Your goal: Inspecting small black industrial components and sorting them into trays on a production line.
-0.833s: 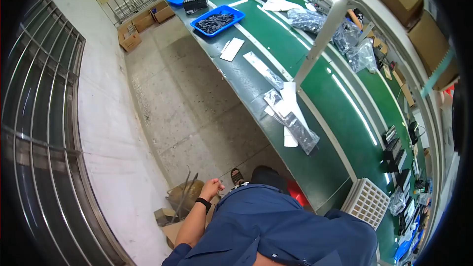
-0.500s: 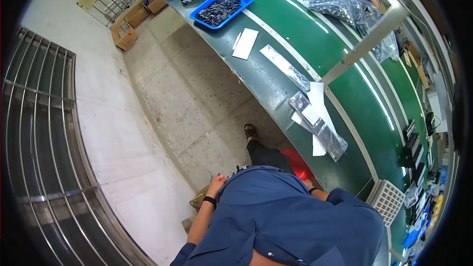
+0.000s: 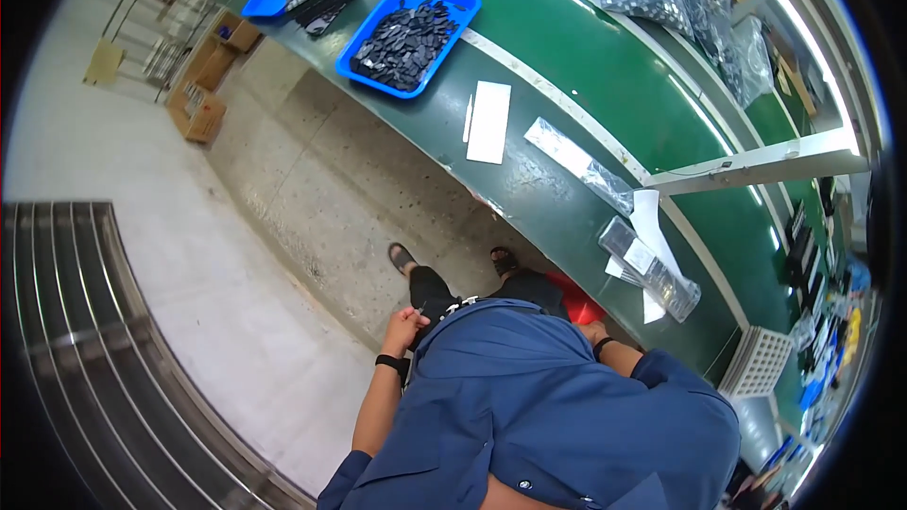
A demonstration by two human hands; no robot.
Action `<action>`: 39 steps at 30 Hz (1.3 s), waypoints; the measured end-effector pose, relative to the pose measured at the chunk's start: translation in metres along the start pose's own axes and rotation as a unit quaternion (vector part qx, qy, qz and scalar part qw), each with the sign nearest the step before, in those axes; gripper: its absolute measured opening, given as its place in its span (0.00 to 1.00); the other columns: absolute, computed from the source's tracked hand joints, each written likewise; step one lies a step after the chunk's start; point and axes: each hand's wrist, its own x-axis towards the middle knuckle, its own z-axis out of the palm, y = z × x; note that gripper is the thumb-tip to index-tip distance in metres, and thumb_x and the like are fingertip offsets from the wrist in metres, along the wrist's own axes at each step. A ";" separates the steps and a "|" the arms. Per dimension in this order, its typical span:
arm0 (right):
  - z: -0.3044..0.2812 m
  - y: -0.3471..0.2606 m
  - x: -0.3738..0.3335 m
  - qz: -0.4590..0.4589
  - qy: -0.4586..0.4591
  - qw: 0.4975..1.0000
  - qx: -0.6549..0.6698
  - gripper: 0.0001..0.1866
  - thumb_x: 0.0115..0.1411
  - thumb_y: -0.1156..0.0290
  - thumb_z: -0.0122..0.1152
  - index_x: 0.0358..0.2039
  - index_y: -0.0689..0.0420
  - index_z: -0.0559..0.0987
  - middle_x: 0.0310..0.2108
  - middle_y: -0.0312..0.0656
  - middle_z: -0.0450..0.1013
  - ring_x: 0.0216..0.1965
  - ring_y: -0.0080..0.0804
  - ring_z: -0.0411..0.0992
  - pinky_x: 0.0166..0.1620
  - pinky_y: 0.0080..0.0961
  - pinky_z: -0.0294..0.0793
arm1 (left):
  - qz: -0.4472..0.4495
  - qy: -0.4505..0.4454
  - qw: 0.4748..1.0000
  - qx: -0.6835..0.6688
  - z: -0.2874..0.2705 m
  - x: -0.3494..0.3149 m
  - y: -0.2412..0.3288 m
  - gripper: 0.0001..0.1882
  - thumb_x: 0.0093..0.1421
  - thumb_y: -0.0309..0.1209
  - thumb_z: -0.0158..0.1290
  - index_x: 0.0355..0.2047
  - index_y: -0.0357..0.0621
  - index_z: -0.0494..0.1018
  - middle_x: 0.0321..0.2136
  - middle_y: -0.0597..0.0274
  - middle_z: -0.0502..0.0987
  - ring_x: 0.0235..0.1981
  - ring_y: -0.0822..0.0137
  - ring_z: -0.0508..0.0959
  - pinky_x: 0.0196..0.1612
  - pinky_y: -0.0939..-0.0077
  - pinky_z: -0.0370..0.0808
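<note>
My left hand point(image 3: 404, 326) is curled narrow against my dark shorts point(image 3: 436, 291), can't tell if it's holding anything. Right hand's hidden behind my blue shirt point(image 3: 548, 406), beside the green bench point(image 3: 567, 66).

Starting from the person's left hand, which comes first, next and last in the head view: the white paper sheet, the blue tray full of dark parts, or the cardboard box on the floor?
From the left hand:
1. White paper sheet, on the green bench, up and to the right.
2. Cardboard box, on the floor, far up-left.
3. Blue tray of dark parts, farther up the bench.
</note>
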 end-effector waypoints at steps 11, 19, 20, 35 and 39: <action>0.041 -0.311 -0.151 0.135 0.217 0.946 0.197 0.59 0.45 0.41 0.72 0.56 0.88 0.65 0.55 0.70 0.74 0.57 0.58 0.76 0.58 0.40 0.76 | 0.189 -0.096 0.953 0.215 -0.175 0.126 0.209 0.16 0.71 0.31 0.49 0.32 0.34 0.81 0.29 0.61 0.85 0.33 0.69 0.82 0.44 0.72 0.77; 0.183 -0.361 -0.041 -0.010 0.168 0.953 0.251 0.31 0.59 0.48 0.61 0.56 0.56 0.78 0.49 0.55 0.80 0.49 0.52 0.80 0.49 0.49 0.80 | 0.246 -0.143 0.932 0.226 -0.191 0.189 0.393 0.17 0.72 0.34 0.50 0.32 0.35 0.82 0.30 0.62 0.85 0.34 0.74 0.79 0.45 0.76 0.74; 0.174 -0.393 -0.046 -0.029 0.082 0.967 0.238 0.32 0.56 0.46 0.65 0.52 0.59 0.81 0.48 0.54 0.81 0.49 0.49 0.81 0.48 0.45 0.80 | 0.251 -0.142 0.927 0.239 -0.187 0.192 0.413 0.17 0.73 0.34 0.50 0.32 0.35 0.83 0.31 0.63 0.85 0.34 0.74 0.79 0.45 0.76 0.74; 0.397 -0.651 0.115 -0.400 0.119 0.747 0.517 0.23 0.64 0.49 0.60 0.51 0.50 0.85 0.47 0.41 0.83 0.45 0.36 0.80 0.46 0.37 0.78 | 0.290 -0.245 0.834 0.402 -0.129 0.286 0.620 0.15 0.73 0.30 0.50 0.33 0.35 0.82 0.34 0.62 0.85 0.37 0.74 0.79 0.50 0.76 0.73; 0.405 -0.736 0.167 -0.376 0.107 0.693 0.606 0.23 0.64 0.50 0.62 0.53 0.50 0.84 0.49 0.39 0.83 0.46 0.35 0.80 0.46 0.37 0.79 | 0.300 -0.272 0.822 0.400 -0.152 0.324 0.657 0.14 0.73 0.29 0.50 0.34 0.35 0.82 0.35 0.61 0.85 0.38 0.73 0.79 0.51 0.75 0.73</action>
